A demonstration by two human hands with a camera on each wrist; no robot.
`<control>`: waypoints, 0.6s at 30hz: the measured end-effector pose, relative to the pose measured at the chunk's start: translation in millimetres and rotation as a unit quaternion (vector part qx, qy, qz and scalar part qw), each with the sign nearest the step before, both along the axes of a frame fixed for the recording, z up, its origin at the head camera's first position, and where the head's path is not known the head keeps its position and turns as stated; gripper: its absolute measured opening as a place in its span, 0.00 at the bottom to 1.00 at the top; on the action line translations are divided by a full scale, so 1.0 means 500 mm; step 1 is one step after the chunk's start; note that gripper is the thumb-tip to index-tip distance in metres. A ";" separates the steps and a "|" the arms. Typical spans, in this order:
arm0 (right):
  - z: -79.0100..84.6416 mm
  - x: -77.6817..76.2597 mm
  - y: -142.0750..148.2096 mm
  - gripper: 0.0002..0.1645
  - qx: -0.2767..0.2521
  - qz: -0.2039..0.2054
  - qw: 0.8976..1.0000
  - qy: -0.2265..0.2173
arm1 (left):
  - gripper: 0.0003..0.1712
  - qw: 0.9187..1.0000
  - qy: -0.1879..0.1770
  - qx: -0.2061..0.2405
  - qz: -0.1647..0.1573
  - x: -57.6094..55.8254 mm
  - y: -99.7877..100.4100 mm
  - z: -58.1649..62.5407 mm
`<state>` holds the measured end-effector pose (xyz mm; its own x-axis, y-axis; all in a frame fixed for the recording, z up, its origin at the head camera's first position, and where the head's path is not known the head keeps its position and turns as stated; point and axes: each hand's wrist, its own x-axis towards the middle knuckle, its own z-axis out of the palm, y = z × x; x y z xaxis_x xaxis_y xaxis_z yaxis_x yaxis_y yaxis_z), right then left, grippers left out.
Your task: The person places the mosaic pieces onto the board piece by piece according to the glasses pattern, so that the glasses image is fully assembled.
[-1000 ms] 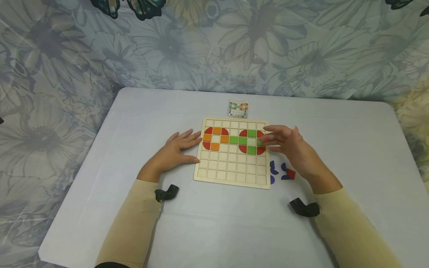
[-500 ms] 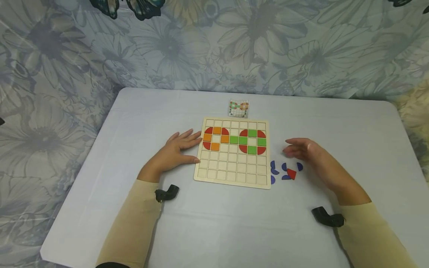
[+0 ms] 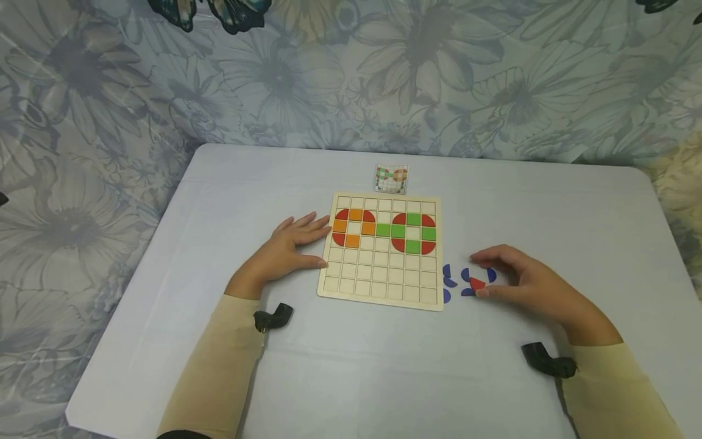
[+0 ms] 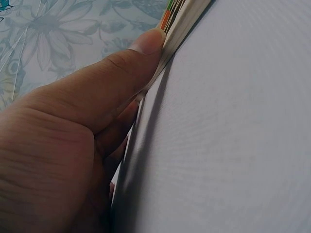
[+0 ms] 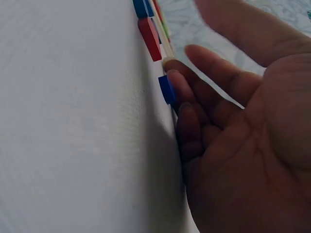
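Note:
A square wooden grid board (image 3: 378,277) lies on the table, with red, orange and green pieces set in its upper cells. My left hand (image 3: 285,250) rests at its left side, fingers spread, fingertips and thumb touching the edge; the left wrist view shows the thumb (image 4: 131,56) against that edge. Over the loose pieces at the right, my right hand (image 3: 534,283) reaches down with thumb and fingers apart. Its thumb tip is beside a red piece (image 3: 477,283), partly covering it. A blue half-round piece (image 3: 491,275) sits under the hand; the right wrist view shows this blue piece (image 5: 166,90) near the fingertips.
Several blue half-round pieces (image 3: 450,281) lie between the board and my right hand, some close against the board's right edge. A small pattern card (image 3: 392,178) stands behind the board. The white table (image 3: 329,366) backs onto a flowered wall covering (image 3: 340,79).
My right hand has left the board's right side, drawn back to the right, then lowered over the loose pieces with its thumb beside the red one. The left hand stays put.

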<state>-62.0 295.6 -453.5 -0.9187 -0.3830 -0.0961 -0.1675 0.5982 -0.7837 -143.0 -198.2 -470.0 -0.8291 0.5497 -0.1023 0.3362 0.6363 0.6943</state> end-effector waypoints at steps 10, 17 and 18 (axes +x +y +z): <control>-0.006 -0.002 0.004 0.24 0.058 0.006 0.998 0.027 | 0.48 1.000 -0.005 -0.003 0.006 0.000 0.002 0.001; -0.008 0.001 0.002 0.18 0.060 -0.002 0.997 0.054 | 0.48 1.000 -0.005 -0.003 0.004 0.002 0.001 0.001; -0.007 0.001 0.000 0.17 0.062 -0.002 0.997 0.055 | 0.48 1.000 -0.005 -0.004 0.004 0.002 0.001 0.001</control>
<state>-61.4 295.8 -457.2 -0.9275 -0.3716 -0.0405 -0.2467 0.6897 -0.6807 -141.9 -197.7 -469.3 -0.8327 0.5417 -0.1146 0.3237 0.6442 0.6930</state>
